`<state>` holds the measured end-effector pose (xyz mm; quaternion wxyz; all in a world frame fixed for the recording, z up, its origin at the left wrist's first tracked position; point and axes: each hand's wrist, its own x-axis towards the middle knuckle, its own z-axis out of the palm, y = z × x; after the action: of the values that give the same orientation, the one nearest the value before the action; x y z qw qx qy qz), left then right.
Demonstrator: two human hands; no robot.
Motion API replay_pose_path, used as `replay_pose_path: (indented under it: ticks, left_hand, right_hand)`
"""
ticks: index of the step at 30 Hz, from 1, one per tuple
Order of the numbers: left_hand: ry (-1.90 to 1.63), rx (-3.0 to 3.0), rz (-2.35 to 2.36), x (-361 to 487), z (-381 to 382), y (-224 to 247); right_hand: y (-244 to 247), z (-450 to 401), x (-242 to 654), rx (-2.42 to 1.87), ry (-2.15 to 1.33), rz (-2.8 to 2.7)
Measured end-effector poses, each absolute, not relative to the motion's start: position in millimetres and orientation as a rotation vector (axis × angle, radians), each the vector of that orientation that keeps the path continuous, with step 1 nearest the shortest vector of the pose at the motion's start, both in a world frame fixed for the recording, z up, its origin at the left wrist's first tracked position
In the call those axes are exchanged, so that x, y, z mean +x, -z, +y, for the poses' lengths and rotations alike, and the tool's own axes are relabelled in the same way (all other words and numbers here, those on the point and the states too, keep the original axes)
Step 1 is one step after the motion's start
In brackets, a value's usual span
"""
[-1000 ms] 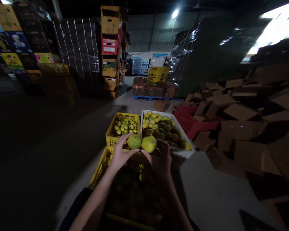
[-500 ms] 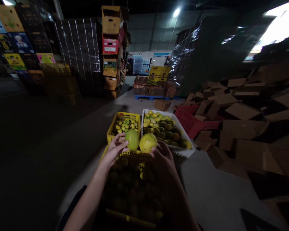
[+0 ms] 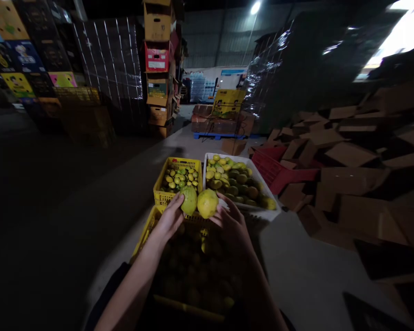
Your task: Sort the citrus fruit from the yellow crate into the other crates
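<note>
Green fruit, long axis nearly upright, is held in the fingers of the left hand; just right of it, the right hand grips a yellow fruit, both over the near crate.

1. The left held fruit is coloured a dull yellow-green
2. The right held fruit is coloured a brighter, clearer yellow
3. Yellow is shown by the rear crate, its walls patterned with slots
4. Its small fruits are mixed in yellow and green
5. White is shown by the broad bin, yellow, green and orange by its fruits
6. The side crate is coloured red
7. The pallet is coloured blue
</note>
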<state>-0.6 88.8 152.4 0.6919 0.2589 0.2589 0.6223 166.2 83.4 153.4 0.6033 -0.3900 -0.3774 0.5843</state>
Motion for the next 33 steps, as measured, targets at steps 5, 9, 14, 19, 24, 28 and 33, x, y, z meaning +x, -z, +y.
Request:
replay_pose_path:
  ticks: [5,9,14,19,24,28,33]
  left_hand:
    - [-1.352,0.633,0.702,0,88,-153]
    - [-1.268,0.637,0.777,0,88,-151]
    - [-1.175,0.672,0.940,0,86,-151]
    - [-1.011,0.794,1.121,0,84,-154]
    - [-0.944,0.790,1.168,1,87,-154]
    - [-0.939,0.737,1.152,0,88,-152]
    - [-1.049,0.720,1.045,1,91,-147]
  right_hand:
    - [-153,83,166,-0.900,-1.415,-0.868]
    - [-154,83,165,-0.922,-1.446,-0.845]
    - [-151,84,164,-0.990,-1.453,-0.910]
    - [-143,87,164,-0.983,-1.484,-0.919]
    - [-140,90,163,-1.013,-1.458,-0.911]
    - [-141,89,163,-1.009,-1.482,-0.930]
    - [-141,87,163,-0.987,-1.488,-0.983]
